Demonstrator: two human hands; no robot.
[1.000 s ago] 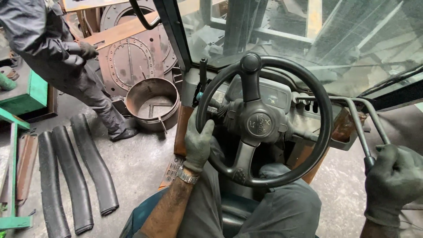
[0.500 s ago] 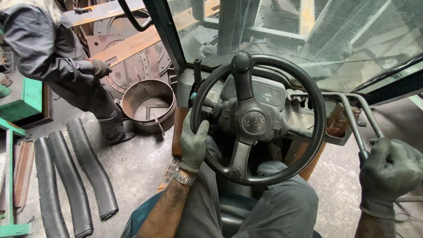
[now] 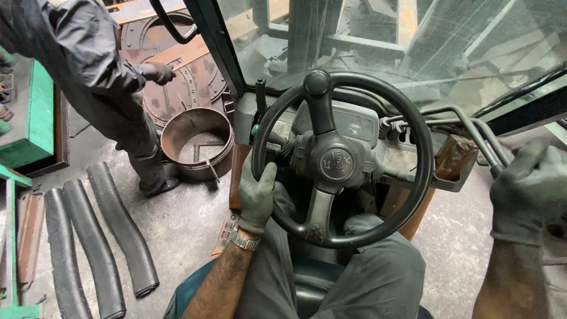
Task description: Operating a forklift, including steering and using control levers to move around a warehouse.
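I sit in a vehicle cab behind a black steering wheel (image 3: 407,136) with a knob (image 3: 318,82) at its top. My left hand (image 3: 257,198), in a grey-green glove with a wristwatch below it, grips the wheel's lower left rim. My right hand (image 3: 527,192), in a dark glove, is closed around the end of a thin metal control lever (image 3: 472,133) at the far right. My legs in grey trousers (image 3: 378,277) fill the seat below the wheel.
A person in dark work clothes (image 3: 88,65) stands close on the left, one gloved hand on a round rusty plate (image 3: 195,88). A rusty metal ring (image 3: 198,142) sits on the concrete floor. Three black curved tubes (image 3: 88,236) lie at lower left beside a green frame (image 3: 32,118).
The view has shifted slightly; the person on the left has moved nearer to the cab. Both of my hands keep their grips on the wheel and the lever.
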